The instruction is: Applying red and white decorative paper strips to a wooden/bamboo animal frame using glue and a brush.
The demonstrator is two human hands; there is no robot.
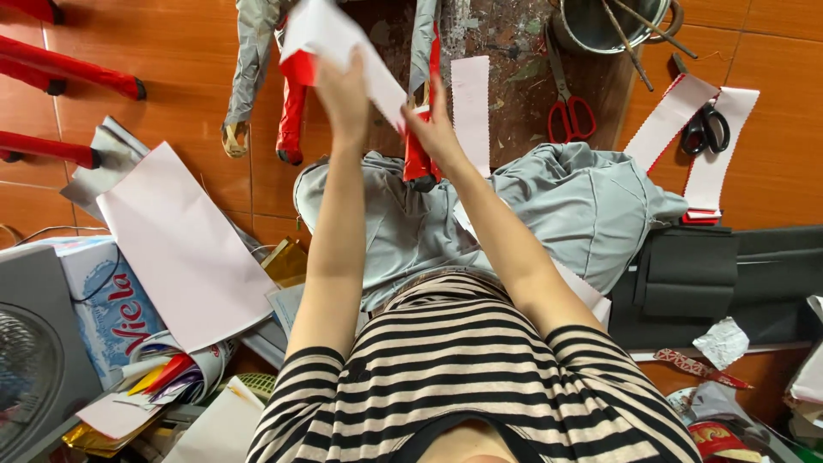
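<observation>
Closest to the camera is the person's striped shirt [463, 377], with grey trousers [549, 214] beyond it, so they're sitting on the orange tiled floor [171, 120] with everything spread within arm's reach. Both arms stretch out in front. The left hand [345, 94] and the right hand [435, 129] hold up one white paper sheet [339, 39] with a red underside, lifted off the floor at an angle, probably so both faces can be worked at once. The left hand's fingers are closed around the sheet's middle, next to the red part. The right hand pinches the lower right edge, thumb and fingers pressed together on it (can't see the fingertips themselves, they're behind the paper).

Off to the left lies a big white sheet [184, 249] over a pile of foil scraps. Further out there's a narrow white strip [471, 111] on the worn dark mat, red-handled scissors [569, 111] beside it, and black scissors [705, 129] resting on more white strips [677, 111]. At the far edge sits a metal pot [609, 21] with sticks in it.
</observation>
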